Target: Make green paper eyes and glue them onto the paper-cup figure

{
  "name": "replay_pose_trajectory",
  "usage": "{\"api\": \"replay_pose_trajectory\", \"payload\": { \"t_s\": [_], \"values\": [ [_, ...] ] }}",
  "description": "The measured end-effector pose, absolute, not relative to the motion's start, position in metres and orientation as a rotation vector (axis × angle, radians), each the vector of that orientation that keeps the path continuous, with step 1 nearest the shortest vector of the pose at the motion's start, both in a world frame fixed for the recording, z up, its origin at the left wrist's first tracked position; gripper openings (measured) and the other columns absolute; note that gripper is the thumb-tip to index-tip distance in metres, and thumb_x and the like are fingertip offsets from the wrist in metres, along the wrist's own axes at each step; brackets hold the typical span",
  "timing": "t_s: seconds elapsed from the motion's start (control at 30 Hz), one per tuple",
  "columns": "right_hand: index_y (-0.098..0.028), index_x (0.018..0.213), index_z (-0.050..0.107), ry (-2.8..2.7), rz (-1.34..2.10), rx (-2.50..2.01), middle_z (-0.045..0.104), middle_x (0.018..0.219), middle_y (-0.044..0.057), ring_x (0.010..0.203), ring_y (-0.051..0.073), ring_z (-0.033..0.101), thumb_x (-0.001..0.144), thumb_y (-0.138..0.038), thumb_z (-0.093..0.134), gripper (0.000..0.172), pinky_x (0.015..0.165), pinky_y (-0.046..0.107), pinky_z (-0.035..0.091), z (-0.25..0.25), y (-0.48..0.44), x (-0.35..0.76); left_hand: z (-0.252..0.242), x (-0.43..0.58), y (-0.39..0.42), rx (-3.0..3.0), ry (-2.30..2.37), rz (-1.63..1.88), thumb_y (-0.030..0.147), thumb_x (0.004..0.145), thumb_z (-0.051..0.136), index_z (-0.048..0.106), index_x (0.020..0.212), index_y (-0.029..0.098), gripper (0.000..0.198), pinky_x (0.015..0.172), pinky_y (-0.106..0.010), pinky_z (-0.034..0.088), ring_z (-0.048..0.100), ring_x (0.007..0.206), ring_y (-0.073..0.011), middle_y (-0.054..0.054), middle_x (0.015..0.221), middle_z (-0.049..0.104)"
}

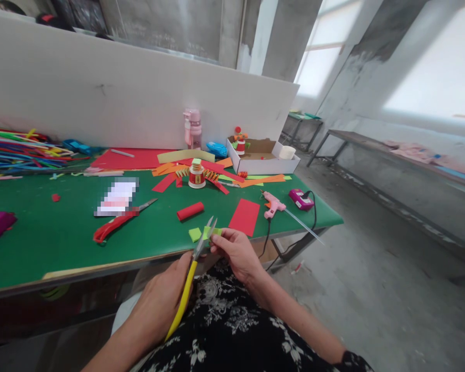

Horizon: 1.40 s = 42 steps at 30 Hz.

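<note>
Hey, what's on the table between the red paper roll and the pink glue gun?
A flat red paper rectangle lies between the roll and the glue gun, in the head view.

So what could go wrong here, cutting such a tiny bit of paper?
1. The open blades of the yellow-handled metal scissors in the left hand sit right beside the right hand, whose fingertips pinch the small lime-green paper piece; a slip could nick them.
2. The pink plastic glue gun lies near the edge of the green table, its black cord hanging off; a snag might drag it down.
</note>
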State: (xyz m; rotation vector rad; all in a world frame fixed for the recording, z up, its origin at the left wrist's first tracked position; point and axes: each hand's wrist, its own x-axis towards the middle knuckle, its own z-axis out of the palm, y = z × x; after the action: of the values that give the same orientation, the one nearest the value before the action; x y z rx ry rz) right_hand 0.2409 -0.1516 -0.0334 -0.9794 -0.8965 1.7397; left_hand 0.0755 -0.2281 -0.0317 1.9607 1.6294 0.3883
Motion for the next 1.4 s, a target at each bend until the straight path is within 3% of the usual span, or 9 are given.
{"api": "replay_pose_trajectory", "payload": {
  "t_s": [0.37, 0.87, 1.4],
  "values": [
    [-0.015, 0.068, 0.071, -0.94, 1.754, -0.96, 0.064, 0.056, -0.003, 0.05, 0.006, 0.054, 0.054, -0.046, 0.09, 0.039, 0.053, 0.019, 0.041, -0.037, -0.151, 0.242, -0.035, 0.071, -0.232, 1.945, 1.602, 0.428, 0.024, 0.088, 0.033, 0.04, 0.138, 0.022, 0.05, 0.089, -0.037, 0.052, 0.068, 0.111, -0.0278, -0.013, 0.127, 0.067],
    [-0.016, 0.067, 0.071, -0.944, 1.725, -0.967, 0.063, 0.056, -0.004, 0.05, 0.006, 0.053, 0.053, -0.046, 0.09, 0.038, 0.053, 0.019, 0.043, -0.035, -0.152, 0.245, -0.019, 0.069, -0.235, 1.915, 1.618, 0.29, 0.026, 0.086, 0.037, 0.044, 0.131, 0.023, 0.046, 0.087, -0.039, 0.052, 0.068, 0.108, -0.0304, -0.013, 0.125, 0.067],
    [-0.016, 0.067, 0.07, -0.938, 1.724, -1.001, 0.062, 0.055, -0.004, 0.051, 0.006, 0.053, 0.052, -0.048, 0.09, 0.04, 0.054, 0.019, 0.041, -0.035, -0.153, 0.247, -0.024, 0.062, -0.238, 1.928, 1.632, 0.28, 0.032, 0.085, 0.038, 0.044, 0.137, 0.025, 0.053, 0.088, -0.038, 0.052, 0.068, 0.11, -0.0306, -0.011, 0.126, 0.068]
  ]
}}
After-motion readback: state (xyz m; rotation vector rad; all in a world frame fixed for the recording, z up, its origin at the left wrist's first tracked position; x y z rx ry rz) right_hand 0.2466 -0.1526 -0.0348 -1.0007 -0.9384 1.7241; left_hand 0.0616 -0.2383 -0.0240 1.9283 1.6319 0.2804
